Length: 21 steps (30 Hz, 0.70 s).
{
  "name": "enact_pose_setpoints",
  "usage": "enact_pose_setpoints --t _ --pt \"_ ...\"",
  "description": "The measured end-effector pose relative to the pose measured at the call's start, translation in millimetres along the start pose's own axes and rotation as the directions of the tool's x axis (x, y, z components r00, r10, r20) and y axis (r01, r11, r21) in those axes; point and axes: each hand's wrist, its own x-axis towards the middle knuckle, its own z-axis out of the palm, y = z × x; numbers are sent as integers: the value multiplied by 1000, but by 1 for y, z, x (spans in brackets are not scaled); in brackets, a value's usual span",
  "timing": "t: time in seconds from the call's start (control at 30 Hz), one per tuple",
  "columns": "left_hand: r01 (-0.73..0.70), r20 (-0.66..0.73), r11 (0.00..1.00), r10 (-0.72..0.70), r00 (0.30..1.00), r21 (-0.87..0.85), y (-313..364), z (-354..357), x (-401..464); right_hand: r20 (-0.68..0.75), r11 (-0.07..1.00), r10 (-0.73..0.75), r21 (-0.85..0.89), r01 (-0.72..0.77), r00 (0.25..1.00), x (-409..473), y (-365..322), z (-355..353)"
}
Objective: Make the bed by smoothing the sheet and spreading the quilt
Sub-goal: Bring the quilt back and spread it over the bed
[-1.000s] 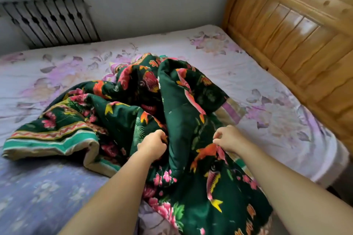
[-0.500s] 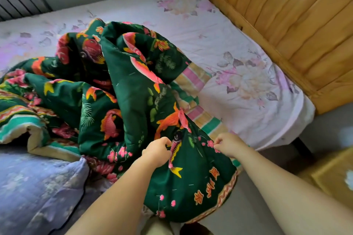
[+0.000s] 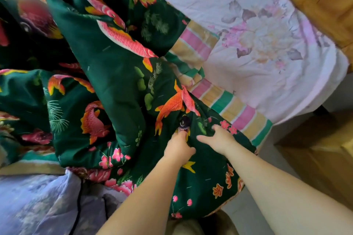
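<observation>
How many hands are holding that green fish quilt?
2: the left hand grips the quilt near its hanging corner; the right hand grips it just beside.

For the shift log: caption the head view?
Both hands grip the bunched green quilt over the floral sheet.

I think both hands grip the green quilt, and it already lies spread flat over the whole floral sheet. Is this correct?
Not quite. In the head view both the left hand and right hand do grip the green quilt, but it lies bunched in folds, leaving much of the floral sheet uncovered.
</observation>
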Motion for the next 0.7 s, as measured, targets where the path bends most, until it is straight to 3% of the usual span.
enact_pose_setpoints --t 0.07,0.2,0.3,0.43,0.53,0.7 --pt "21 41 1000 -21 999 0 -7 13 12 39 997 60 39 -61 997 20 -5 16" --pt "5 84 999 0 996 -54 -16 24 19 -67 983 54 -171 -65 996 37 -6 31" --pt "-16 100 999 21 995 -48 -18 20 11 -109 998 2 -59 -8 994 23 -12 24" --pt "-72 67 992 65 996 106 -3 -2 -15 -256 992 -112 23 122 960 -14 -31 -7" --pt "-152 -77 972 168 983 182 20 -25 -39 -376 969 -221 15 245 900 -46 -55 -42" --pt "-325 -408 944 319 855 56 71 -82 -76 -525 906 -373 -29 422 765 -105 -110 -115"
